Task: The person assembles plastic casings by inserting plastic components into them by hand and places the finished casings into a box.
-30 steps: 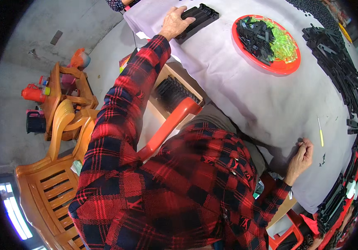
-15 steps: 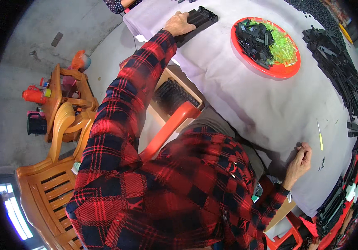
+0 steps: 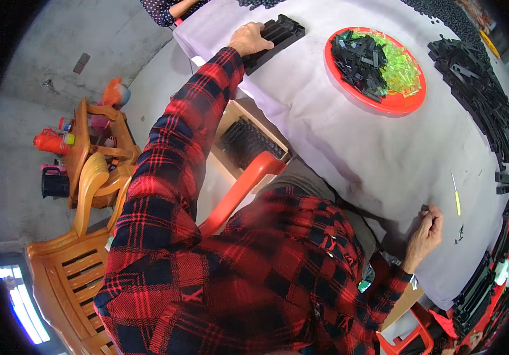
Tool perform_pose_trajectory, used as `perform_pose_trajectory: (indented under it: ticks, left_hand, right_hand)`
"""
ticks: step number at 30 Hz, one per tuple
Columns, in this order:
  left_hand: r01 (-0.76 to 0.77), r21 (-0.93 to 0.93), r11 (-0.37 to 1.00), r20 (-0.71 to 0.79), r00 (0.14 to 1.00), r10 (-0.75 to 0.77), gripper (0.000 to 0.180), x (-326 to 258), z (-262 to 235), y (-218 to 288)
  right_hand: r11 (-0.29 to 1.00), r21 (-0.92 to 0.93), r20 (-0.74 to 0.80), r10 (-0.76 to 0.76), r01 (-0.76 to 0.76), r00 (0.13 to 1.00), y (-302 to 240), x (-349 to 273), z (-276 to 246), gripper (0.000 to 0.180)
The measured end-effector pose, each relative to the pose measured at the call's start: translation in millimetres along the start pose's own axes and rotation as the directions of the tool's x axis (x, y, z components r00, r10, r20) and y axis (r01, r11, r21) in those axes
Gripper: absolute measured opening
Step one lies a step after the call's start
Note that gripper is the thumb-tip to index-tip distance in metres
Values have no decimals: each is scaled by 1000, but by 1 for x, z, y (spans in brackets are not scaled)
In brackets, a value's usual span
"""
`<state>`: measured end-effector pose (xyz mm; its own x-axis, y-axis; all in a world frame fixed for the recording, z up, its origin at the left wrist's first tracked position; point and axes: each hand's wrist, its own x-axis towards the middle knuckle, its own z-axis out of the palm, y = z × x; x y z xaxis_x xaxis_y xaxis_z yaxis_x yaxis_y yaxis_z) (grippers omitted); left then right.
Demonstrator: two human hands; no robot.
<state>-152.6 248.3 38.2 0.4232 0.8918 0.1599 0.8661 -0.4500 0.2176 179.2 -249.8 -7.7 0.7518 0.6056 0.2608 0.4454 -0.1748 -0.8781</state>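
Left hand (image 3: 248,39) reaches far across the grey-clothed table (image 3: 337,142), fingers wrapped over the near end of a black ribbed tray (image 3: 277,34) at the table's far corner. Right hand (image 3: 427,232) rests on the cloth near the table's edge, fingers curled together; cannot tell if it holds anything. Yellow-handled tool (image 3: 455,194) lies just beside it. Red round plate (image 3: 379,71) holds black plastic parts (image 3: 358,58) and translucent green pieces (image 3: 398,64). Cardboard box (image 3: 248,142) under the table holds black parts.
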Motion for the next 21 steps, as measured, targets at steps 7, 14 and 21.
perform_pose_trajectory:
  ticks: [7,14,21]
  left_hand:
    - [101,-153,983,-214,968,-133,55,-43,-43,11]
    - [76,-341,937,-710,633,-310,68,-157,-18,-75]
    - [487,-401,776,-481,609,-631,77,-274,119,-165]
  right_hand:
    - [987,-162,-34,-24,18,999,-2,4,-2,16]
    - [990,-137,-12,-10,8,1000,10,13,-9,20]
    - [975,-209,10,-71,72,997,-17,9,9,20]
